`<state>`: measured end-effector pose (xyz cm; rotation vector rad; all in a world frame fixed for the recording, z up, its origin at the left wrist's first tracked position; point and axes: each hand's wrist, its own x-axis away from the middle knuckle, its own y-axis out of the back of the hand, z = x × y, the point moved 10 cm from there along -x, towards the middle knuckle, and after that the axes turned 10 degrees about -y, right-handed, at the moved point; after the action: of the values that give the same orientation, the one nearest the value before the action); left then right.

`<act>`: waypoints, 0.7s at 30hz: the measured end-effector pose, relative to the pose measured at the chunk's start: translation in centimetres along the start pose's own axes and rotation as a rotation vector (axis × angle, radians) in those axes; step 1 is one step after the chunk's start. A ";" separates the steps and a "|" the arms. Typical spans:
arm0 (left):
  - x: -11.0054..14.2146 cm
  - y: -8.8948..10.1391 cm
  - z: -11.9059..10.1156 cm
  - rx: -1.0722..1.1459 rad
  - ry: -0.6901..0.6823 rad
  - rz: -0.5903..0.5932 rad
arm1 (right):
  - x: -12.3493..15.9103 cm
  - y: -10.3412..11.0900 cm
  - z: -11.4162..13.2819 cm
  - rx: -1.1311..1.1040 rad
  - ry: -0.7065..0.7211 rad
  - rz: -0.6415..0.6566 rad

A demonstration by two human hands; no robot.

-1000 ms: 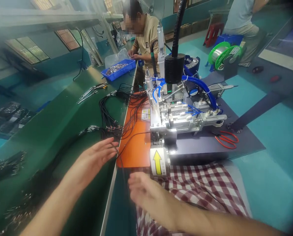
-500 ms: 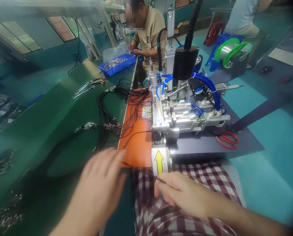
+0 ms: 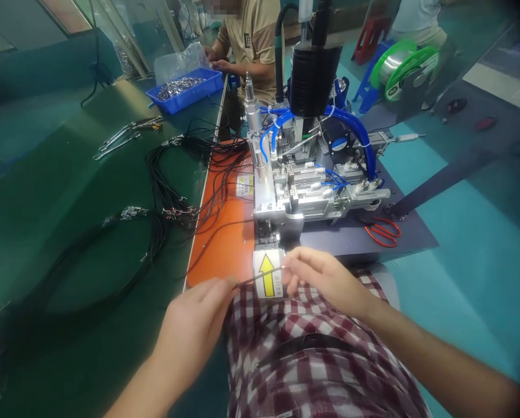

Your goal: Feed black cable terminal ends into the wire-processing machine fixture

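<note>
A thin black cable point(image 3: 251, 280) stretches between my two hands, in front of the white cylinder with a yellow arrow point(image 3: 267, 276). My left hand point(image 3: 201, 313) is closed on it at the left. At the other side my right hand point(image 3: 314, 276) pinches the cable close to its end, where a small light tip shows. Just beyond the hands stands a metal machine point(image 3: 316, 191) with blue air tubes and an orange plate point(image 3: 220, 255). More black cables point(image 3: 216, 191) lie across that plate and over the green table.
On the green table point(image 3: 68, 197) sit a cable bundle point(image 3: 155, 174), long metal tools point(image 3: 120, 139) and a blue tray point(image 3: 190, 93) of small metal parts. Red-handled scissors point(image 3: 382, 232) lie right of the machine. A wire spool point(image 3: 401, 69) stands behind. A co-worker point(image 3: 255, 52) sits across.
My left hand has come right and taken hold of the cable. My right hand has risen to the arrow cylinder with the cable. The whole view has shifted.
</note>
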<state>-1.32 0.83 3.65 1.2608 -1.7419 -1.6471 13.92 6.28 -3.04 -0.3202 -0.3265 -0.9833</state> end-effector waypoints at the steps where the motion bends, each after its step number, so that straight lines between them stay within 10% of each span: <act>1: -0.3 -0.1 -0.4 -0.033 -0.001 0.008 | 0.0 -0.2 0.2 0.006 0.004 -0.025; 11: -5.5 -4.7 -0.5 0.610 0.251 0.086 | -0.7 1.5 0.4 -0.107 0.000 -0.129; 21: -6.8 -5.4 0.7 0.556 0.141 0.057 | -1.9 1.9 -0.8 -0.148 -0.056 -0.189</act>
<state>3.22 7.45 0.26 1.4962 -2.2024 -1.0377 14.64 8.40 -4.77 -0.4580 -0.3404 -1.1891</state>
